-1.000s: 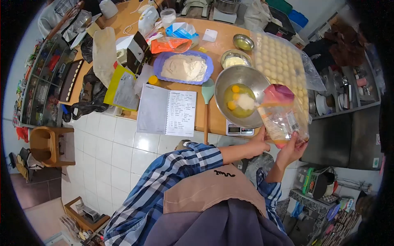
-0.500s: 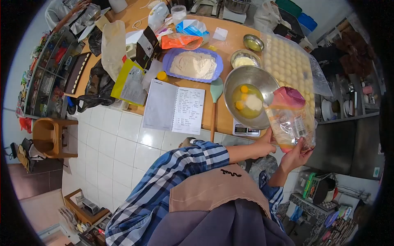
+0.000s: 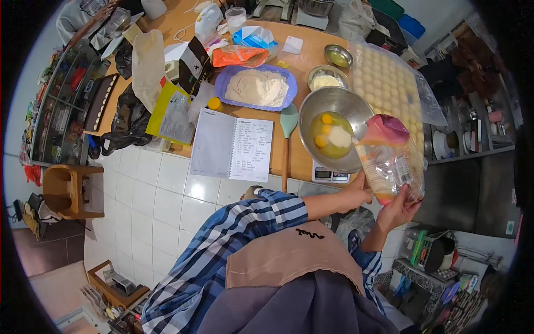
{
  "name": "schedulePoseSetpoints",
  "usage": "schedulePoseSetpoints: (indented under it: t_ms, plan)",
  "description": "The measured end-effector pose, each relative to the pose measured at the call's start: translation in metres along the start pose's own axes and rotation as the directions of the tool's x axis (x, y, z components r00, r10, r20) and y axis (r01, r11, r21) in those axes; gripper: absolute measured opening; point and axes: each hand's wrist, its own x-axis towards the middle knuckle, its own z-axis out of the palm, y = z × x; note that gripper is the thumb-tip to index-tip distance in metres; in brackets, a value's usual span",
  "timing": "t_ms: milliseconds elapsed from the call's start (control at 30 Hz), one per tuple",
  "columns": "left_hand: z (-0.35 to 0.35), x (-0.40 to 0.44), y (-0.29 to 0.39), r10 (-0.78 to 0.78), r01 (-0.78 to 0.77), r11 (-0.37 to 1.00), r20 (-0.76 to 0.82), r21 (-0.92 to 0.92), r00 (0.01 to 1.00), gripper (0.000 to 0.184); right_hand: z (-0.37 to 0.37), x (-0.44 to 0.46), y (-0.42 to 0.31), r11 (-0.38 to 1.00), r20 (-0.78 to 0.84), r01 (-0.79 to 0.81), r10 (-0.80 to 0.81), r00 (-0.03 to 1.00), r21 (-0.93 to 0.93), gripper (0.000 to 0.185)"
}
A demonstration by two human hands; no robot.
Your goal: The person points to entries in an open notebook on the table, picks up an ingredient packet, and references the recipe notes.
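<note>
A clear plastic packet (image 3: 389,161) with a pink top and a barcode leans over the right rim of a steel mixing bowl (image 3: 311,133). My right hand (image 3: 397,210) grips its lower end, thumb on the front. At its lower left edge, my left hand (image 3: 354,195) has its fingers closed on the plastic. Inside the bowl lie several egg yolks (image 3: 324,129) in egg white, beside a heap of pale powder (image 3: 339,136). Under the bowl is a kitchen scale (image 3: 329,174), its display partly showing.
Left of the bowl lie a spatula (image 3: 287,131) and an open notebook (image 3: 231,146). Behind them stands a purple tray (image 3: 221,89) of flour. Small bowls of yellowish fat (image 3: 325,82) and liquid (image 3: 338,55) sit farther back. A covered sheet of dough balls (image 3: 384,78) occupies the right side.
The view has shifted slightly, so the table items appear a little left and lower. Both hands keep their hold on the packet, which stays tilted over the bowl's rim.
</note>
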Motion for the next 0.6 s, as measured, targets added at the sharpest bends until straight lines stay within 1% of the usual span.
schedulePoseSetpoints:
  t_ms: [33,133,167,233,267,333,433,467,533,567,600]
  plan:
    - [0.0,-0.002,0.004,-0.008,0.008,1.0,0.003,-0.02,1.0,0.099,0.002,0.0,-0.002,1.0,-0.009,-0.012,0.011,1.0,-0.015,0.04]
    - [-0.001,0.001,0.004,0.002,0.0,0.997,0.029,-0.08,1.0,0.098,0.001,0.001,-0.003,0.998,0.053,0.06,-0.059,0.997,-0.007,0.04]
    - [-0.002,0.002,0.001,0.007,-0.003,0.995,0.042,-0.101,0.999,0.097,0.0,0.001,-0.001,0.999,0.037,0.044,-0.044,0.998,-0.007,0.04]
    - [-0.001,0.0,0.0,0.017,-0.016,0.996,0.013,-0.083,1.0,0.096,0.0,0.003,0.006,1.0,0.004,0.018,-0.018,1.0,-0.004,0.041]
    - [-0.001,0.001,0.001,0.026,-0.026,0.997,-0.004,-0.073,1.0,0.095,0.0,0.005,0.006,1.0,0.027,0.022,-0.022,0.999,0.005,0.039]
    - [-0.004,0.004,-0.005,0.033,-0.032,0.998,0.022,-0.062,0.999,0.096,-0.003,0.005,0.006,1.0,0.072,0.023,-0.024,0.997,0.02,0.035]
    - [-0.002,0.003,-0.008,0.072,-0.069,0.995,0.045,-0.069,0.996,0.096,0.0,0.006,0.011,0.997,0.003,0.071,-0.071,0.997,-0.002,0.034]
    - [-0.002,0.003,-0.008,0.09,-0.087,0.993,0.046,-0.076,0.995,0.096,0.001,0.007,0.009,0.999,0.041,0.044,-0.044,0.998,-0.004,0.037]
    - [-0.003,0.003,-0.009,0.036,-0.034,0.998,0.048,-0.048,0.998,0.097,0.001,0.005,0.002,1.0,0.112,-0.014,0.015,0.994,-0.015,0.042]
    - [-0.003,0.004,-0.01,0.009,-0.007,0.999,0.052,-0.033,0.999,0.097,0.001,0.004,0.002,1.0,0.081,-0.017,0.018,0.997,-0.02,0.042]
    - [-0.003,0.005,-0.007,0.017,-0.014,0.999,0.054,-0.052,0.998,0.098,0.002,0.005,0.002,1.0,0.051,-0.017,0.018,0.999,-0.02,0.042]
